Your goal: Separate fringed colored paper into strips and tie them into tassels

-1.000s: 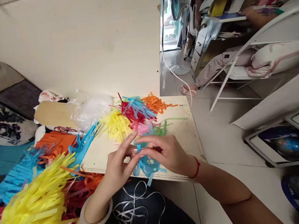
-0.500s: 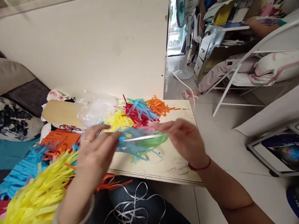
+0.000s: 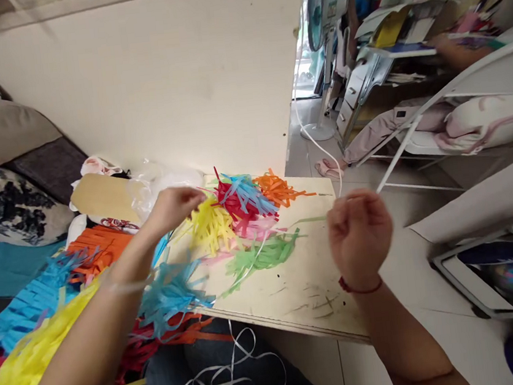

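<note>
My left hand [image 3: 178, 204] is raised over the far left of the board, fingers drawn together. What they hold, if anything, is hidden. Curled into a fist, my right hand [image 3: 360, 230] is above the board's right end; its grip is hidden too. A thin green strip [image 3: 310, 219] reaches towards it, but contact cannot be told. Between my hands lies a green paper tassel [image 3: 268, 254], with white ribbon [image 3: 258, 254] across it. A blue tassel [image 3: 173, 291] is at the left edge, below my left forearm. Yellow [image 3: 211, 225], pink [image 3: 255, 226], red [image 3: 226, 196] and orange [image 3: 277, 187] tassels cluster behind.
Loose white ribbon [image 3: 222, 382] lies tangled on my lap. Yellow fringed paper [image 3: 30, 360] and blue fringed paper [image 3: 33, 304] are piled at left, near a patterned cushion [image 3: 3, 206]. A pale upright panel [image 3: 133, 89] backs the board [image 3: 305, 298]. Another person sits on a white chair [image 3: 417, 137].
My hands have moved apart, the left one up and the right one outward. The blue and green tassels that were stretched between them now lie separately, blue at left and green mid-board.
</note>
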Demonstrator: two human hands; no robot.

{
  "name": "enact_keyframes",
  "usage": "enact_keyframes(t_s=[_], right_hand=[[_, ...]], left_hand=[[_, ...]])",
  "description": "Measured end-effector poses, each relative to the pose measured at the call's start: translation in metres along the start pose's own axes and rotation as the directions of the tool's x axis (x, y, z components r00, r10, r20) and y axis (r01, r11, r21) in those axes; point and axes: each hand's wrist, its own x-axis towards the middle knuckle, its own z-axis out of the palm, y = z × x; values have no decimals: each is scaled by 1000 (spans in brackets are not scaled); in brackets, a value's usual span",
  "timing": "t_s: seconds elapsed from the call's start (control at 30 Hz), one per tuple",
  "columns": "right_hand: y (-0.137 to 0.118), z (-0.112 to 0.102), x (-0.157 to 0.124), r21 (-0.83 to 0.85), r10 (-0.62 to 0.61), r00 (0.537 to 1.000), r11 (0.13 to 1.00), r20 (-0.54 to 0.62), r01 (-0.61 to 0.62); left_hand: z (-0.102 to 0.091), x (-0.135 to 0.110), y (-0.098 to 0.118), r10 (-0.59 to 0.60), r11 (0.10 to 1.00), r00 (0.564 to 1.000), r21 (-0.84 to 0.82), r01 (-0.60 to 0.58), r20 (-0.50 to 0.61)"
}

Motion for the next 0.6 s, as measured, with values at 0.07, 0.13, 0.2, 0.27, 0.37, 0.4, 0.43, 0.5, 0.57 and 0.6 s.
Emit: enact_keyframes(t_s=[0.07,0.13,0.2,0.27,0.37,0.4,0.43,0.5,0.57,0.6], right_hand=[[8,10,-19,-2,11,986,1000,166,-10],[12,12,-31,-7,9,959,1000,284,-7],[12,10,-36,-21,23,936,1000,352,-16],[10,7,-36,-24,33,924,999,380,-26],[5,5,-32,-3,6,916,1000,401,-5],[4,6,-31,11,-12,913,1000,408,8],[4,6,-31,24,-28,910,1000,415,20],[5,8,-30,38,-48,908,999,417,36],[7,9,-30,43,-63,912,998,406,50],[8,9,-30,43,-69,914,997,400,57]], left_hand=[[21,55,11,-57,998,992,-32,54,-113],[40,96,14,-105,993,983,-71,95,-148],[53,118,10,-151,983,981,-126,135,-122],[61,126,3,-181,967,980,-197,162,-82],[65,121,-3,-175,938,979,-318,135,-100],[64,118,-2,-162,928,977,-358,104,-137],[61,115,0,-147,917,971,-394,63,-187],[52,109,8,-120,895,946,-445,-28,-301],[37,101,18,-64,871,897,-464,-163,-437],[29,96,23,-20,856,860,-453,-249,-510]])
